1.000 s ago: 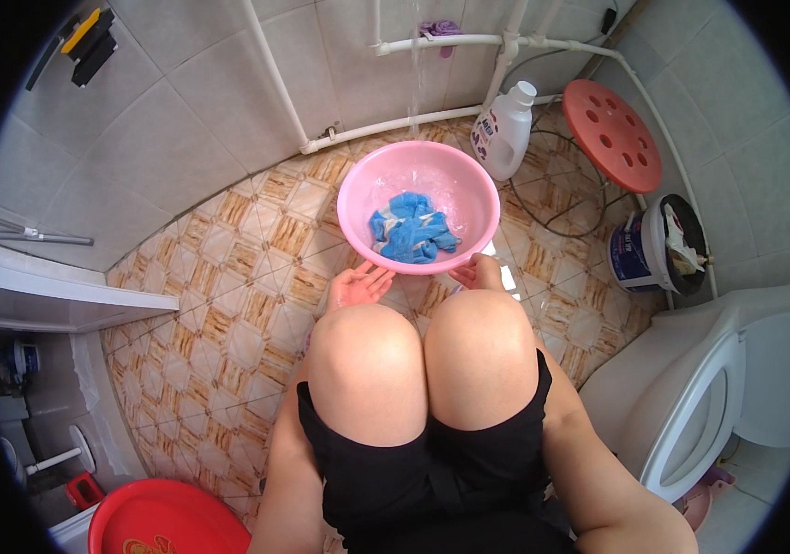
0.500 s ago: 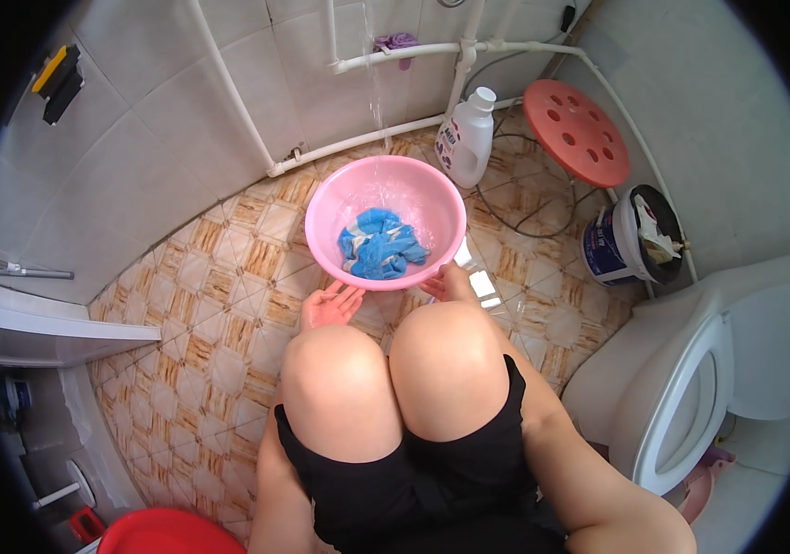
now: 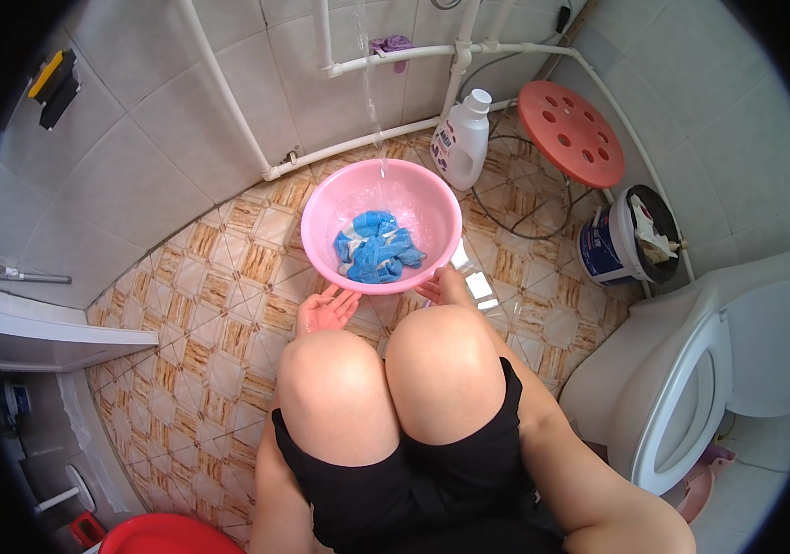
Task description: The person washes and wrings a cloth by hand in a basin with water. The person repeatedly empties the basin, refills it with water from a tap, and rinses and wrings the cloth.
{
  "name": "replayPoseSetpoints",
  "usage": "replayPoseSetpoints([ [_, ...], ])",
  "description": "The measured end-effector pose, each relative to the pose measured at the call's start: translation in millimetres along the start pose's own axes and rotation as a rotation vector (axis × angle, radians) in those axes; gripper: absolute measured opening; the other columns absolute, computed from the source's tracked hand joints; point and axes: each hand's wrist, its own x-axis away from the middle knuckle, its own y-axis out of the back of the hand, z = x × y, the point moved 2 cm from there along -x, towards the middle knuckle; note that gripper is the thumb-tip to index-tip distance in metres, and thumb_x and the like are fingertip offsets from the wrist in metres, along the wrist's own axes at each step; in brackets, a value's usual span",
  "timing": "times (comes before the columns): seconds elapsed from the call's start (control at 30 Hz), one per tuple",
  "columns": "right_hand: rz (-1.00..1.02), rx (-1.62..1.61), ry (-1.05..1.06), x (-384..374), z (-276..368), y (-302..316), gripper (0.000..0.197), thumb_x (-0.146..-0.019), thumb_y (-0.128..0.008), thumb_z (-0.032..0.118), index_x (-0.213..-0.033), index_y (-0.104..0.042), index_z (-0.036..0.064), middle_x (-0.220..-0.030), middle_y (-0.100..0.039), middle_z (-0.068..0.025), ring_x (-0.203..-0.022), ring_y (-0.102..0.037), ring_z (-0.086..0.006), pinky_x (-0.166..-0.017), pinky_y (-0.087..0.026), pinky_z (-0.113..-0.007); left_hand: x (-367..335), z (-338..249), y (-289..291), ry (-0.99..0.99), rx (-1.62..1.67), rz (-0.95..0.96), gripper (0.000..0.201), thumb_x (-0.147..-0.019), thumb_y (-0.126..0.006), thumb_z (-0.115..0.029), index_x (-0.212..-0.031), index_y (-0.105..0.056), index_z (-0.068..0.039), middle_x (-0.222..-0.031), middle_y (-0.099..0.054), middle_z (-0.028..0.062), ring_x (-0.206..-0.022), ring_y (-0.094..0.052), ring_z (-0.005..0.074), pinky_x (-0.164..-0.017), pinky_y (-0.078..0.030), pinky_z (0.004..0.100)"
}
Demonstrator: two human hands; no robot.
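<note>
A round pink basin stands on the tiled floor in front of my knees. Crumpled blue and white cloth lies wet inside it. From above, a thin stream of water falls into the basin and stirs the surface. My left hand is palm up at the near left rim, its fingers stretched out and apart, the tips against or just under the edge. At the near right rim, my right hand has its thumb up by the edge and its fingers below, partly hidden by my knee.
Behind the basin stands a white detergent bottle, beside a red stool with wire legs. A bucket and a toilet are on the right. White pipes run along the wall. A red tub sits at lower left.
The whole view has shifted slightly. Both hands keep their places at the basin's near rim, and the water still runs.
</note>
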Motion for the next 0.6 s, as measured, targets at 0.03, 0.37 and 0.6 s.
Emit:
replayPoseSetpoints([
  [0.03,0.001,0.001,-0.001,1,0,-1,0.034,-0.075,-0.038,0.0,-0.108,-0.047,-0.0005,-0.093,-0.059,-0.0172,-0.073,-0.064,-0.0281,-0.059,-0.057,-0.035,1,0,-2,-0.01,-0.044,-0.013,0.064,-0.076,-0.045,-0.01,-0.135,-0.025,0.005,-0.137,-0.031,0.0244,-0.128,-0.032,0.0339,-0.101,-0.037,0.0405],
  [0.37,0.008,0.026,-0.015,0,2,1,0.032,-0.077,-0.041,0.004,-0.108,-0.048,-0.0005,-0.095,-0.059,-0.0167,-0.073,-0.062,-0.0268,-0.061,-0.055,-0.035,-6,-1,5,0.021,0.005,-0.047,0.062,-0.074,-0.048,-0.009,-0.131,-0.031,0.003,-0.135,-0.033,0.0252,-0.127,-0.034,0.0356,-0.101,-0.037,0.0442],
  [0.6,-0.33,0.46,0.543,-59,61,69,0.069,-0.076,-0.054,0.015,-0.137,-0.026,-0.0044,-0.133,-0.04,-0.0226,-0.126,-0.035,-0.0327,-0.103,-0.029,-0.037,-5,-1,12,0.003,-0.049,-0.105,0.053,-0.075,-0.051,-0.015,-0.126,-0.039,-0.002,-0.126,-0.041,0.0197,-0.118,-0.043,0.0319,-0.096,-0.039,0.041],
])
